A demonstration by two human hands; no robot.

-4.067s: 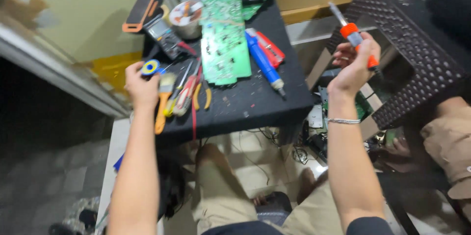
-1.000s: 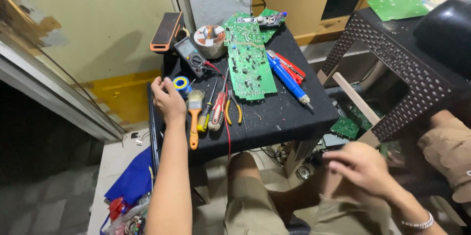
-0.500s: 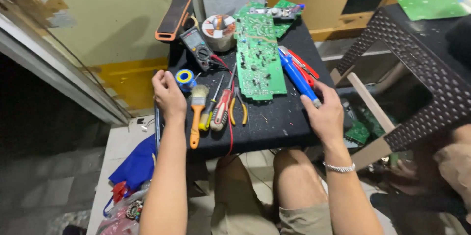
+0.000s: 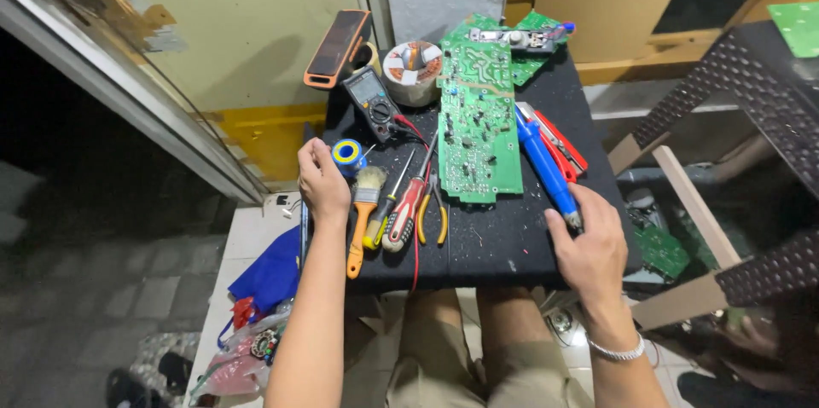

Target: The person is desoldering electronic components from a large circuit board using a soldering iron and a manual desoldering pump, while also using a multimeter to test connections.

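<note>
My left hand (image 4: 322, 182) rests curled on the left edge of the small black table (image 4: 512, 250), right beside a blue-and-yellow solder spool (image 4: 347, 152). Nothing shows inside this hand. My right hand (image 4: 589, 246) is at the table's near right corner, with thumb and fingers closed round the near end of a blue soldering iron (image 4: 539, 161) that lies on the table. A long green circuit board (image 4: 478, 122) lies in the middle, just left of the iron.
An orange-handled brush (image 4: 363, 212), screwdrivers (image 4: 403, 208) and yellow-handled pliers (image 4: 431, 216) lie between my hands. A multimeter (image 4: 373, 101), a round coil (image 4: 412, 67) and an orange-edged box (image 4: 337, 48) sit at the back. A black lattice stool (image 4: 751, 92) stands to the right.
My right hand came down from a raised screwdriver, dropped low to the right, then rose to the table and closed on the blue iron's near end. My left hand stayed by the spool.
</note>
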